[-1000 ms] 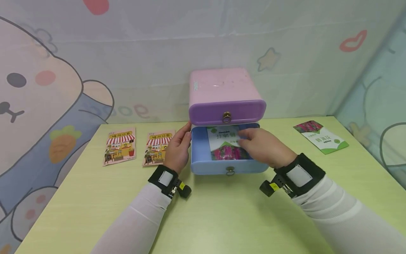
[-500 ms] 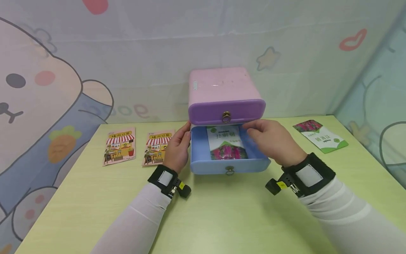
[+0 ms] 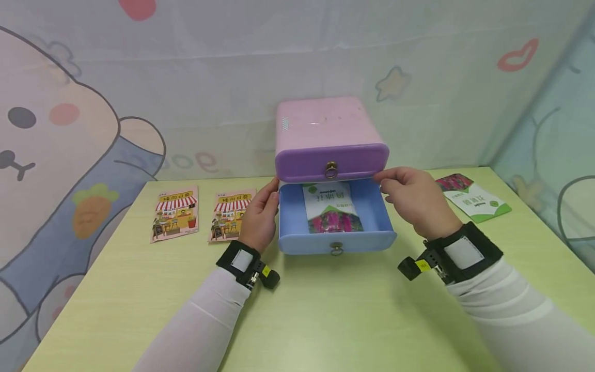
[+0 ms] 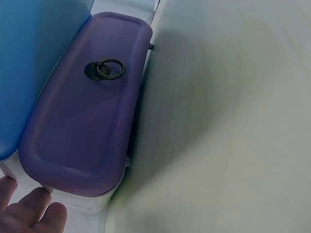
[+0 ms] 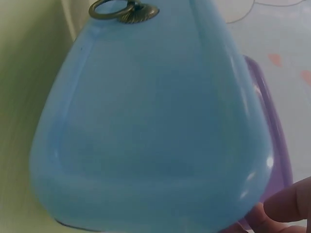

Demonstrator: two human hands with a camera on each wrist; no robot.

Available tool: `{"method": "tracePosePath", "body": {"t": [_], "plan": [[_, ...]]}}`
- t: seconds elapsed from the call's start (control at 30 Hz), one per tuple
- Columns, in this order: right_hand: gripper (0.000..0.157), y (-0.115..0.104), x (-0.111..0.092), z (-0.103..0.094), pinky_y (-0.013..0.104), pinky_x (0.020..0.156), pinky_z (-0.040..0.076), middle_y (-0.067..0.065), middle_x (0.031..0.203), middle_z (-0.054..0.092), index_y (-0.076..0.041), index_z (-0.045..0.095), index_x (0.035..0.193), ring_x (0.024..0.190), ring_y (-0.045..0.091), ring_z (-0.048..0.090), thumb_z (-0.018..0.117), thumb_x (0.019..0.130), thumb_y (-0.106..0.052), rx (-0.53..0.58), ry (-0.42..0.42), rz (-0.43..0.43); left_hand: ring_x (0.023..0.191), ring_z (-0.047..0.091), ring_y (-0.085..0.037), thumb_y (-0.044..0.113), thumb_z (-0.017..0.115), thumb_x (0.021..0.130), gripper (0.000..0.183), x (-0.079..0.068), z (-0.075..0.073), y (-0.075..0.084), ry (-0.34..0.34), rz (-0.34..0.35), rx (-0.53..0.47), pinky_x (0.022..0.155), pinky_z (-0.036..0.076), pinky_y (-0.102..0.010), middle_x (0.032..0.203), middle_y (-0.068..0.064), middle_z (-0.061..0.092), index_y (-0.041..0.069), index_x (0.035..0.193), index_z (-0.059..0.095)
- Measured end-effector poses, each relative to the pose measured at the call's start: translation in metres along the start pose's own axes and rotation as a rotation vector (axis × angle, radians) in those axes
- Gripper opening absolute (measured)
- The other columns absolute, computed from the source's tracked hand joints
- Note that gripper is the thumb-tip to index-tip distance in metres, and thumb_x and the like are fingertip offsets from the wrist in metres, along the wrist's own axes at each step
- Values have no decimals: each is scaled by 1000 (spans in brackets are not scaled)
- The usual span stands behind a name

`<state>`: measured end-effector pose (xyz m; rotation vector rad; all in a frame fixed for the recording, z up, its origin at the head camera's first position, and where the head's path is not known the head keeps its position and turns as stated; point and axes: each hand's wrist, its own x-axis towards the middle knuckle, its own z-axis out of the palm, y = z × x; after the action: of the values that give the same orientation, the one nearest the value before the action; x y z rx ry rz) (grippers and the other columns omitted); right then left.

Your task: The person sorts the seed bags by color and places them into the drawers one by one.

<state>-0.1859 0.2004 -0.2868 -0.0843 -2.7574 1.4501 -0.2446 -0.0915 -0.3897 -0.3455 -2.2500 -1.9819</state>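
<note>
Head view: I see even, soft, fairly bright light, with faint shadows on the table (image 3: 334, 320) below the blue drawer (image 3: 307, 244) | Left wrist: dimmer; a broad soft-edged shadow spreads beside the purple drawer front (image 4: 82, 116) | Right wrist: hazy, fine detail soft, small white glints on the blue drawer's rounded edge

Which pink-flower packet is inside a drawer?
The packet lying in the pulled-out blue drawer; its look-alike lies on the table, beyond the right hand.

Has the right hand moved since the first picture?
Yes, rightward: the right hand went from the packet in the blue drawer to the right end of the purple drawer.
</note>
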Motion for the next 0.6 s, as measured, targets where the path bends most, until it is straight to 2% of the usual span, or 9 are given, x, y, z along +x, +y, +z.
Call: {"method": "tracePosePath", "body": {"t": [0.13, 0.37, 0.6], "plan": [[44, 8, 4, -1, 35, 94, 52, 19, 141, 64, -4, 63, 140, 121, 36, 64, 41, 109, -27, 6, 35, 22, 152, 45, -20, 24, 44, 115, 45, 0, 0, 0, -4, -3, -4, 122, 46, -42, 164, 2, 48, 20, 159, 48], [46, 23, 9, -2, 49, 107, 54, 20, 143, 62, -3, 62, 140, 123, 37, 63, 41, 109, -28, 26, 61, 52, 152, 45, -20, 25, 44, 115, 45, 0, 0, -1, -2, -6, -4, 122, 45, -44, 164, 2, 48, 20, 159, 48], [47, 34, 12, -7, 46, 107, 55, 21, 144, 61, 0, 61, 140, 125, 34, 59, 39, 107, -27, 23, 73, 62, 152, 45, -20, 25, 44, 115, 45, 0, 0, -2, 1, -11, 5, 121, 46, -43, 164, 2, 48, 21, 159, 48]]}}
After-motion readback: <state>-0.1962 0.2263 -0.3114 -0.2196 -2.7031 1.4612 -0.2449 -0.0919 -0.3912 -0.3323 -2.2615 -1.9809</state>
